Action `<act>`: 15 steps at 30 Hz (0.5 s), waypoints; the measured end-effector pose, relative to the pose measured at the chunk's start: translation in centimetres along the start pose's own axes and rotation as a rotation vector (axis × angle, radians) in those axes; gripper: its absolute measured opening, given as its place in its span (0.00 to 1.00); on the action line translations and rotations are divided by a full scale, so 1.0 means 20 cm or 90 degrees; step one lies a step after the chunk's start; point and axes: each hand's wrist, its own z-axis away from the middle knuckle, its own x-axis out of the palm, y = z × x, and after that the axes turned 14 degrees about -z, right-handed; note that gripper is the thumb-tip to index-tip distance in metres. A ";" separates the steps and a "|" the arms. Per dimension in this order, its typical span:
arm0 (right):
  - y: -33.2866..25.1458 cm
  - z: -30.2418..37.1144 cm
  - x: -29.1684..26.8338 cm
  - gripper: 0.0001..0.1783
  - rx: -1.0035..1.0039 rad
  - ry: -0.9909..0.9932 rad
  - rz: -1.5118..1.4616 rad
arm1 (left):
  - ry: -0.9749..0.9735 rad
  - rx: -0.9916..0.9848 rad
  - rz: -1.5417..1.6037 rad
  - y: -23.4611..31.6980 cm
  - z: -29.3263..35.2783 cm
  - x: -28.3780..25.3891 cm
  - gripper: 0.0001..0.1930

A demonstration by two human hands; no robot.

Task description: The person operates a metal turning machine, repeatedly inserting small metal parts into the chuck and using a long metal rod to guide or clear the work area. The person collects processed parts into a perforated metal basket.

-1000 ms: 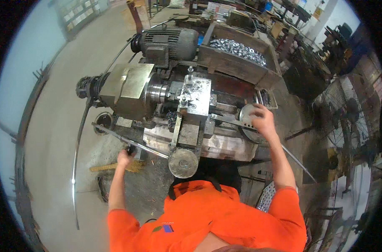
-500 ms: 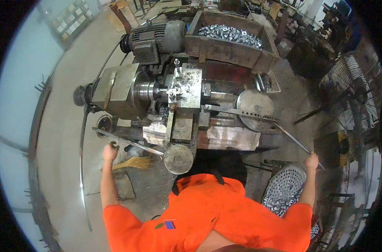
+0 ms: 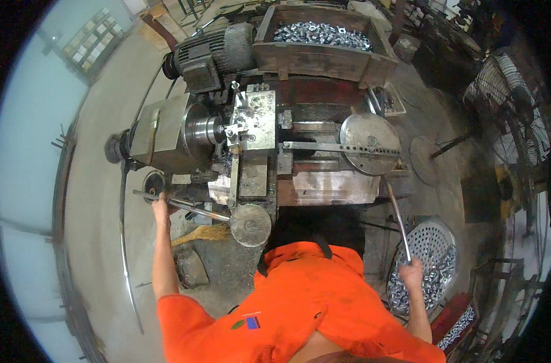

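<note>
My left hand (image 3: 161, 209) is closed round a long metal lever (image 3: 206, 212), which runs out from a round disc (image 3: 251, 225) at the front of a lathe-like machine. Down at the right, my right hand (image 3: 411, 274) grips the lower end of a second lever (image 3: 398, 218), slanting from a large round plate (image 3: 370, 143). A flat bar with a row of holes (image 3: 342, 147) links that plate to the machine's slide. At the centre, the tool block (image 3: 255, 121) sits close beside the round chuck (image 3: 201, 130); small parts between them are too fine to make out.
A wooden box (image 3: 324, 62) of small shiny metal parts stands behind the machine, beside a motor (image 3: 212, 57). To my right are a perforated basket (image 3: 432, 242) with similar parts and a fan (image 3: 505, 109). A straw broom (image 3: 200, 235) lies at lower left.
My left hand has moved up onto its lever. My right hand has swung its lever down and left, toward me, and the tool block has shifted left to the chuck.
</note>
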 end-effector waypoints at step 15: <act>-0.05 0.16 0.18 0.15 0.032 -0.020 -0.205 | -0.021 -0.048 -0.074 0.03 -0.04 -0.03 0.21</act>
